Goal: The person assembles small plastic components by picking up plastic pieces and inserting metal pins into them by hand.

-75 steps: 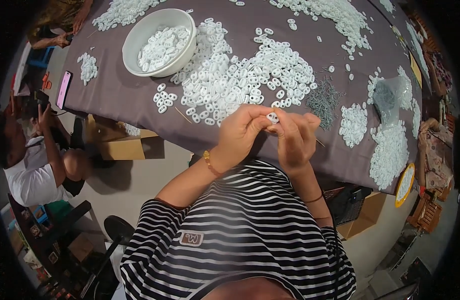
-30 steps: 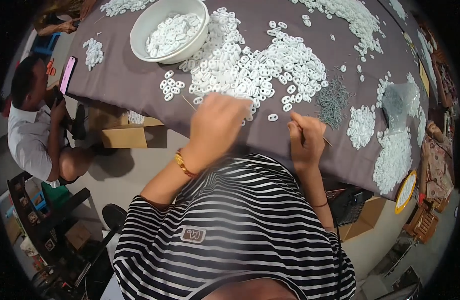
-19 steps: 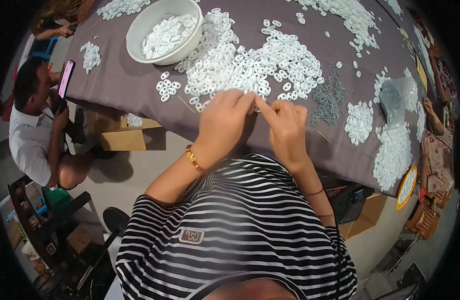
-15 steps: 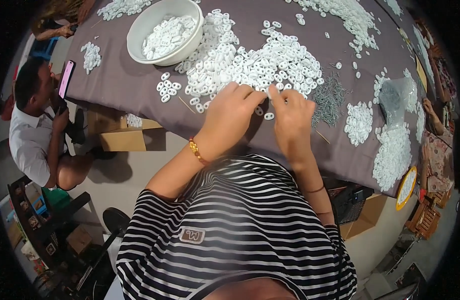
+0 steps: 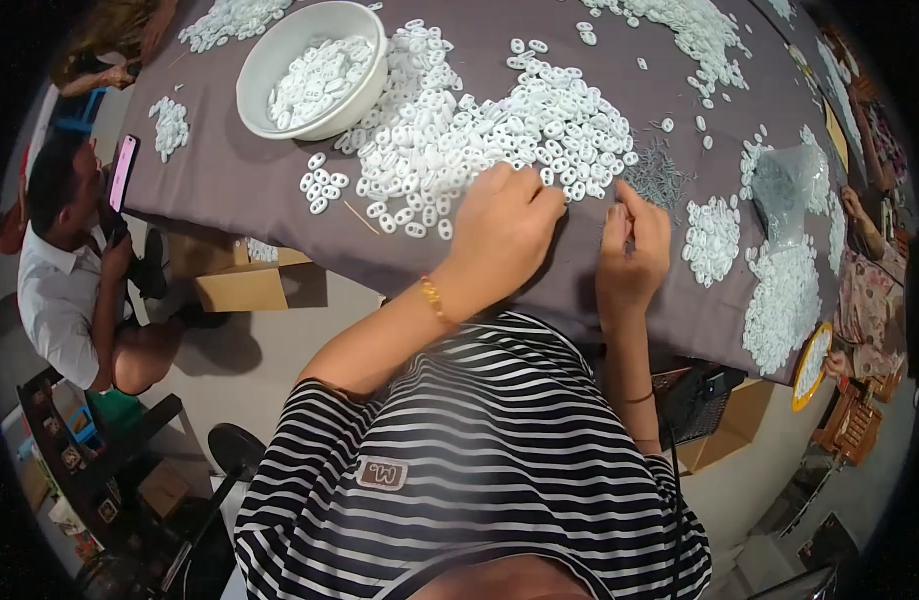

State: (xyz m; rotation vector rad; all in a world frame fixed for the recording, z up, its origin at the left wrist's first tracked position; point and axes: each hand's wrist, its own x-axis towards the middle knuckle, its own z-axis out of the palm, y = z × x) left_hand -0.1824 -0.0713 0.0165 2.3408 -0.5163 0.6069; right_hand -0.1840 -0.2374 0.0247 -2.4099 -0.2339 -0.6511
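Left hand (image 5: 509, 225), mid-frame: fingers curled in, knuckles up, fingertips mostly hidden; can't tell if it's holding anything. It overlaps the lower edge of the pile of white two-hole ovals (image 5: 574, 125), upper centre; contact unclear. Right hand (image 5: 634, 245), right of centre: half curled, narrow gap between thumb and index finger, fingertips just beside the grey pins (image 5: 664, 175). Grip unclear, anything pinched is too small to make out. White bowl (image 5: 367, 103) of ovals upper left; thin stick (image 5: 361, 217) left of left hand.
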